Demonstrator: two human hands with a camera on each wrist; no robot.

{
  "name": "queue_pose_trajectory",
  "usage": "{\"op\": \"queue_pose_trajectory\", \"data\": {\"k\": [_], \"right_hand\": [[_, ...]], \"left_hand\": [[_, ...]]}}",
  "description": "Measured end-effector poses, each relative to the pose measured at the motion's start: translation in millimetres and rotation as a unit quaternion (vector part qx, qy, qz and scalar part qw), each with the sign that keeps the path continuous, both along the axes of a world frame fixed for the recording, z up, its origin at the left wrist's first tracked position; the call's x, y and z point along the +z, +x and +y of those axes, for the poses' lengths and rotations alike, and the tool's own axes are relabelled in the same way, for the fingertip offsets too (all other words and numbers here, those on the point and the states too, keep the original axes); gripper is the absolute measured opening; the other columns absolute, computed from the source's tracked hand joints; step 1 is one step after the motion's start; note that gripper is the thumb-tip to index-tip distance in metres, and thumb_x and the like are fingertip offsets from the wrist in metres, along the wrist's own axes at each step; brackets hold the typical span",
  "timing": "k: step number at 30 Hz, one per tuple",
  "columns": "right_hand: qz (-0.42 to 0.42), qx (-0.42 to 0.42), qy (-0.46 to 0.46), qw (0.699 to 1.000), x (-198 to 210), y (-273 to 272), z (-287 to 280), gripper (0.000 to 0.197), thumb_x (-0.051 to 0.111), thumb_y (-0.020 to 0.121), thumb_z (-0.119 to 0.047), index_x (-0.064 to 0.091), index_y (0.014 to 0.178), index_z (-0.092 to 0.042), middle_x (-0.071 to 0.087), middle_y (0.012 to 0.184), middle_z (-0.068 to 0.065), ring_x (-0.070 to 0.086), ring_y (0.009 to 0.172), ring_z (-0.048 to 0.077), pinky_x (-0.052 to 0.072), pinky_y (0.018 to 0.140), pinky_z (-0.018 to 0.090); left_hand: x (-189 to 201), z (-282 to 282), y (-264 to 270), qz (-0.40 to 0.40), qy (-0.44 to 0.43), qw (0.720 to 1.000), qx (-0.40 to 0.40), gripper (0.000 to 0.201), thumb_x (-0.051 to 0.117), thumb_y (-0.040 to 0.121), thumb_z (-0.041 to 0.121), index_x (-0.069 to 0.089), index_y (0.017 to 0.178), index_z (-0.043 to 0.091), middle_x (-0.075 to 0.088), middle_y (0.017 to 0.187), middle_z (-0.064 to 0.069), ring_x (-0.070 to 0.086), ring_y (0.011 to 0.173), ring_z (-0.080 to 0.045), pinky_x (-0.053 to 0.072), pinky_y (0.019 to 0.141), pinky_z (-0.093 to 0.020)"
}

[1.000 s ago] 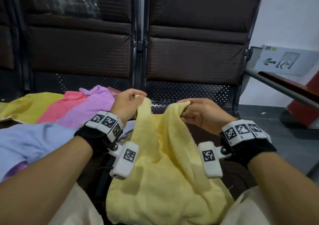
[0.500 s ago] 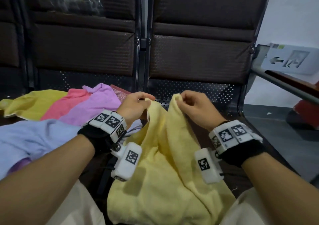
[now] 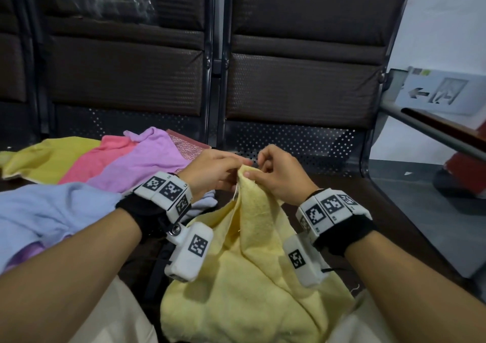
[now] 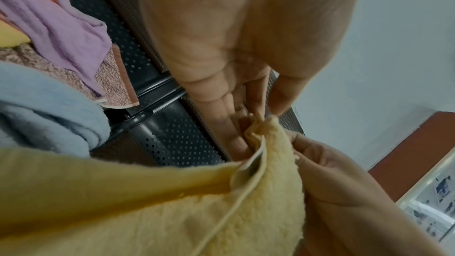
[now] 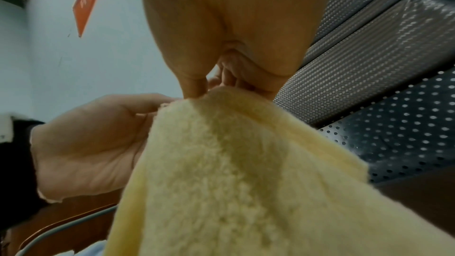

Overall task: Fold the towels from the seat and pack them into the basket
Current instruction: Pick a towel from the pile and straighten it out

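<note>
Both hands meet at chest height, the left hand (image 3: 214,170) and right hand (image 3: 280,173) each pinching a top corner of a yellow towel (image 3: 252,263) that drapes onto the lap; more towels (image 3: 79,174) lie on the seat (image 3: 328,182) alongside.

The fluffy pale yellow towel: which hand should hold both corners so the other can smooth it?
Probably the left hand. It and the right hand both pinch the fluffy pale yellow towel at one peak; the right looks freer to let go and slide down its open edge.
</note>
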State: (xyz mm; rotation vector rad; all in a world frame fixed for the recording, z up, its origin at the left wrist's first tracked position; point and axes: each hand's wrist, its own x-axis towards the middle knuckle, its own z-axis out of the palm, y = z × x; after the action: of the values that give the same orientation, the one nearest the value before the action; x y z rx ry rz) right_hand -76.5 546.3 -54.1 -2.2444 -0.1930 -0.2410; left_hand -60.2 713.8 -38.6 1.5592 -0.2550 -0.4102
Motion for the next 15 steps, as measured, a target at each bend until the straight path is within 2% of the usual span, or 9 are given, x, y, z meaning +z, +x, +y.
{"op": "queue_pose_trajectory", "data": {"k": [1,4,6,9,12,15], "right_hand": [[-0.001,-0.001,0.005,1.000,-0.4,0.8,-0.2,0.030,0.077,0.076,-0.031,0.048,0.077,-0.026,0.053,0.056,-0.011,0.046,0.046,-0.005,0.037,0.049,0.010],[0.001,0.012,0.013,1.000,-1.0,0.6,-0.8,0.029,0.077,0.077,-0.031,0.048,0.077,-0.025,0.053,0.054,-0.011,0.047,0.046,-0.006,0.036,0.048,0.010],[0.004,0.024,0.007,1.000,-0.2,-0.5,-1.3,0.026,0.076,0.077,-0.033,0.052,0.077,-0.024,0.055,0.057,-0.011,0.048,0.049,-0.005,0.038,0.050,0.011],[0.015,0.053,-0.011,0.998,2.0,-4.2,-3.4,0.019,0.072,0.081,-0.034,0.060,0.079,-0.020,0.063,0.072,-0.004,0.056,0.064,0.005,0.049,0.061,0.026],[0.029,0.108,-0.042,0.993,2.6,-8.9,-7.9,0.012,0.068,0.084,-0.032,0.063,0.085,-0.022,0.063,0.076,-0.007,0.057,0.068,0.004,0.048,0.065,0.025],[0.088,0.170,-0.062,0.980,1.3,-12.5,-12.9,0.020,0.068,0.085,-0.034,0.066,0.083,-0.014,0.064,0.078,0.002,0.059,0.072,0.012,0.050,0.071,0.032]], "left_hand": [[0.3,0.6,-1.0,0.007,-0.010,1.000,-0.008,0.020,0.050,0.093,0.005,0.067,0.104,0.000,0.064,0.055,0.001,0.060,0.049,-0.005,0.047,0.045,-0.015],[0.6,3.8,-3.0,-0.017,0.016,1.000,-0.016,0.021,0.055,0.090,0.002,0.065,0.108,-0.003,0.067,0.062,0.000,0.060,0.050,-0.002,0.046,0.046,-0.013],[0.0,5.7,-3.4,-0.053,0.054,0.997,-0.022,0.021,0.054,0.090,0.001,0.065,0.109,0.000,0.065,0.055,0.008,0.056,0.044,0.002,0.042,0.044,-0.009],[-0.4,8.2,-2.2,-0.094,0.088,0.991,-0.021,0.021,0.052,0.093,0.003,0.065,0.108,0.003,0.064,0.053,0.012,0.054,0.045,0.005,0.041,0.047,-0.007],[-2.1,12.6,0.7,-0.114,0.106,0.988,0.009,0.022,0.047,0.094,0.003,0.068,0.102,0.008,0.059,0.051,0.012,0.049,0.047,0.001,0.040,0.050,-0.014],[-2.9,17.3,2.1,-0.127,0.115,0.983,0.059,0.032,0.041,0.093,0.003,0.069,0.085,0.017,0.056,0.059,0.007,0.040,0.049,-0.010,0.034,0.048,-0.027]]}}
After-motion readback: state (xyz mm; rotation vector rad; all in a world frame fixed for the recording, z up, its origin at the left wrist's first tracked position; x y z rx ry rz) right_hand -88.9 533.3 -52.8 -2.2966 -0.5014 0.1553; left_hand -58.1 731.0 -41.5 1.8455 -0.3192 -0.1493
